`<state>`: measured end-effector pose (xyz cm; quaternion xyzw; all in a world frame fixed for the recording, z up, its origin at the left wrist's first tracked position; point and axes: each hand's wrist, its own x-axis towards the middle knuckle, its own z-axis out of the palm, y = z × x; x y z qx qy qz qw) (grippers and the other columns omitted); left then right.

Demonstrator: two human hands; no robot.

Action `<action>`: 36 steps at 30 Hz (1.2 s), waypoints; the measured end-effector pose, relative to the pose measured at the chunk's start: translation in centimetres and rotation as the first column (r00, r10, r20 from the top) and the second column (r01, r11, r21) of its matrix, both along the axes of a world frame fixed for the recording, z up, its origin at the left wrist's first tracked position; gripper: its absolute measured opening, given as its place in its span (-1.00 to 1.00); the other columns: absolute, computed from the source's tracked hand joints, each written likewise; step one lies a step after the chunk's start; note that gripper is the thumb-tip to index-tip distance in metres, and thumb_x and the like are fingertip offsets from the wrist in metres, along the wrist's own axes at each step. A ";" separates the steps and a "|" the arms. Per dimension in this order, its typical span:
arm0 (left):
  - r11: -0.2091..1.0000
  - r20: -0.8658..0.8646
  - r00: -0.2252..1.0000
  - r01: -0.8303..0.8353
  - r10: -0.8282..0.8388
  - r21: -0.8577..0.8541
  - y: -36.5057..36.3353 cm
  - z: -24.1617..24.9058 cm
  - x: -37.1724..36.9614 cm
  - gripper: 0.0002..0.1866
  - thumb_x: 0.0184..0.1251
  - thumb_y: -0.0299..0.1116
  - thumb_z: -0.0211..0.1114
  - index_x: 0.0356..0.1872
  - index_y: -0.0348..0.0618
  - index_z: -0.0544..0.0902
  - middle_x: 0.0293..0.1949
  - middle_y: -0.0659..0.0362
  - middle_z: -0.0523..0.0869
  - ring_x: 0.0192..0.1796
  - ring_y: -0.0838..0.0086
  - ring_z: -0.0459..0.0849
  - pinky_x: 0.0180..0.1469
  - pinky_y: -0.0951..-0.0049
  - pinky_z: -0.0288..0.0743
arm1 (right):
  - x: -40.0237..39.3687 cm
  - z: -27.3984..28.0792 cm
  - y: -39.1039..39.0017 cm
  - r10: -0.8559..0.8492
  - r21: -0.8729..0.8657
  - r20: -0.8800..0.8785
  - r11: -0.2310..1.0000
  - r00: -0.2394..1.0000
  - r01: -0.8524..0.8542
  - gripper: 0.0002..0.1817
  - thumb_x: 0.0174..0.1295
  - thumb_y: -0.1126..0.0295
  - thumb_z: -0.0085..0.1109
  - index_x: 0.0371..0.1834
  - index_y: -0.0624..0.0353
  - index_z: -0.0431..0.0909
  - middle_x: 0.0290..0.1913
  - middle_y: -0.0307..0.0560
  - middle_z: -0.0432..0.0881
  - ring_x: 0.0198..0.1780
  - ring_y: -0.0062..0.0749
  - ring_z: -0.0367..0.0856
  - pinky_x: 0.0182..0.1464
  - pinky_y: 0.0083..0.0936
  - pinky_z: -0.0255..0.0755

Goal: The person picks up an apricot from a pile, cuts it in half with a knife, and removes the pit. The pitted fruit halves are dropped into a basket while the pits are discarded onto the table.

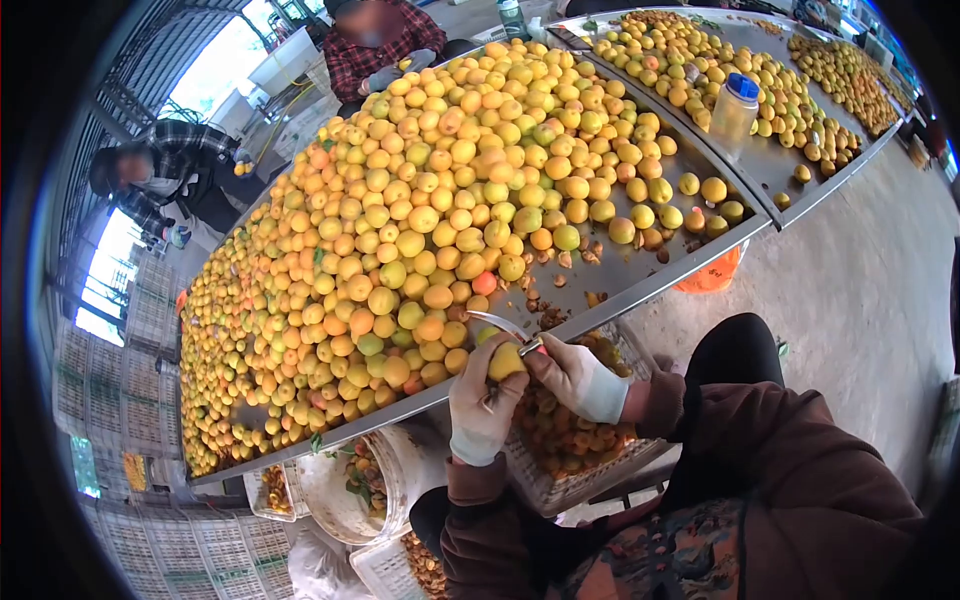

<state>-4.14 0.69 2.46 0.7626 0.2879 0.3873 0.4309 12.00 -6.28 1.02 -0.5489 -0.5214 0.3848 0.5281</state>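
Note:
My left hand (482,400), in a white glove, holds a yellow apricot (506,361) just below the table's front edge. My right hand (580,378), also gloved, grips a small curved knife (500,325) whose blade arcs over the top of the fruit. Both hands are over a white plastic crate (560,480) holding cut apricot pieces. A huge heap of yellow-orange apricots (420,210) covers the metal table (640,275) in front of me.
A plastic bottle (733,112) stands on a second metal table (800,170) of apricots at the right. Two people sit at the far side. A white bucket (360,480) and more crates lie under the table. Pits litter the table by its edge. An orange bucket (712,272) is beyond.

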 end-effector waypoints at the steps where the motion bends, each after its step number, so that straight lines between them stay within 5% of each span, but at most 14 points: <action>1: 0.994 -0.091 0.996 -0.015 0.025 0.108 0.0 0.2 -0.1 -0.55 0.28 -0.32 0.40 0.14 -0.28 0.54 -0.05 -0.07 0.69 -0.04 0.17 0.71 0.02 0.31 0.57 | 0.1 0.2 0.0 0.009 -0.001 0.068 1.000 0.998 -0.009 -0.62 0.50 0.07 -0.03 0.00 0.22 0.41 -0.33 0.20 0.63 -0.21 0.19 0.63 -0.18 -0.20 0.51; 3: 0.982 -0.135 0.989 -0.037 0.063 0.185 -0.2 0.5 0.1 -0.55 0.27 -0.32 0.41 0.13 -0.28 0.55 -0.06 -0.10 0.68 -0.05 0.11 0.71 0.00 0.29 0.57 | 0.6 0.3 0.1 0.009 -0.006 0.130 1.000 0.991 -0.009 -0.63 0.49 0.08 -0.02 -0.03 0.21 0.41 -0.33 0.19 0.64 -0.21 0.18 0.64 -0.18 -0.18 0.53; 5: 0.962 -0.175 0.979 -0.057 0.106 0.266 -0.2 0.1 0.1 -0.55 0.26 -0.31 0.42 0.12 -0.28 0.55 -0.07 -0.14 0.67 -0.06 0.05 0.71 -0.03 0.27 0.57 | 1.5 0.4 0.6 -0.003 -0.034 0.573 0.999 0.819 0.027 -0.66 0.45 0.10 0.04 -0.09 0.19 0.41 -0.35 0.16 0.66 -0.23 0.15 0.67 -0.21 -0.10 0.54; 8: 0.938 -0.137 0.967 -0.165 0.214 0.305 -0.5 -0.7 0.6 -0.53 0.28 -0.32 0.41 0.16 -0.28 0.53 -0.03 -0.07 0.68 -0.07 0.14 0.72 -0.01 0.28 0.59 | 2.4 0.4 1.6 -0.070 0.047 0.652 0.998 0.755 0.051 -0.68 0.39 0.12 0.10 -0.13 0.18 0.41 -0.36 0.16 0.67 -0.25 0.15 0.68 -0.26 -0.03 0.53; 10: 0.946 0.230 0.953 -0.122 0.196 -0.301 -1.0 -0.5 0.6 -0.49 0.31 -0.29 0.41 0.21 -0.29 0.51 0.04 0.04 0.65 -0.01 0.26 0.69 0.06 0.30 0.58 | 3.0 0.5 2.2 -0.099 0.029 0.620 0.994 0.778 0.103 -0.67 0.40 0.11 0.10 -0.12 0.18 0.42 -0.36 0.18 0.66 -0.25 0.19 0.66 -0.27 -0.05 0.53; 14: 0.888 0.530 0.834 0.118 0.155 -0.445 -0.7 -0.8 0.7 -0.35 0.39 -0.14 0.36 0.35 -0.30 0.37 0.12 0.20 0.54 0.19 0.38 0.54 0.33 0.20 0.40 | 1.7 1.2 0.8 -0.035 0.085 0.167 0.996 0.985 0.021 -0.66 0.45 0.08 0.06 -0.09 0.16 0.42 -0.40 0.20 0.63 -0.23 0.24 0.64 -0.31 -0.08 0.49; 18: 0.864 0.647 0.751 0.232 0.132 -0.447 -1.0 -0.8 1.8 -0.27 0.40 -0.16 0.35 0.42 -0.37 0.25 0.23 0.02 0.52 0.28 0.28 0.50 0.38 0.23 0.32 | 0.4 0.2 0.0 0.015 0.084 0.182 0.996 0.983 -0.031 -0.65 0.47 0.08 0.02 -0.02 0.16 0.40 -0.38 0.22 0.62 -0.22 0.26 0.64 -0.29 -0.07 0.50; 28: 0.833 0.604 0.769 0.186 0.207 -0.522 -1.5 -2.0 2.7 -0.33 0.52 -0.08 0.18 0.43 -0.34 0.24 0.13 0.02 0.60 0.20 0.22 0.59 0.35 0.16 0.37 | 0.2 -1.1 -0.1 0.074 -0.027 0.271 0.997 0.960 -0.070 -0.62 0.46 0.08 0.00 0.09 0.16 0.31 -0.29 0.28 0.64 -0.20 0.26 0.63 -0.25 -0.04 0.52; 31: 0.925 0.344 0.923 -0.032 0.172 -0.378 -1.2 -0.6 2.8 -0.32 0.49 -0.07 0.22 0.41 -0.34 0.26 0.13 0.00 0.59 0.21 0.31 0.56 0.29 0.23 0.41 | 0.1 -0.8 0.3 0.033 0.027 0.305 0.999 0.952 -0.043 -0.61 0.44 0.09 0.02 0.11 0.15 0.31 -0.29 0.27 0.64 -0.20 0.25 0.63 -0.24 -0.03 0.52; 34: 0.843 0.464 0.847 0.035 0.260 -0.537 -1.6 -0.6 3.4 -0.37 0.52 -0.06 0.18 0.36 -0.35 0.31 0.11 0.02 0.61 0.16 0.31 0.59 0.25 0.26 0.46 | -0.3 -0.2 0.4 0.000 -0.007 0.348 1.000 0.937 0.002 -0.60 0.42 0.10 0.05 0.11 0.15 0.31 -0.29 0.26 0.65 -0.21 0.25 0.64 -0.25 -0.02 0.52; 36: 0.707 0.733 0.648 0.420 0.206 -0.569 -0.6 -2.4 3.7 -0.42 0.53 -0.06 0.16 0.31 -0.35 0.36 0.11 0.02 0.62 0.14 0.29 0.60 0.22 0.26 0.49 | -0.4 -1.3 0.8 -0.030 0.021 0.334 0.999 0.942 0.024 -0.59 0.46 0.03 -0.02 0.12 0.13 0.34 -0.33 0.22 0.65 -0.23 0.27 0.63 -0.25 -0.05 0.52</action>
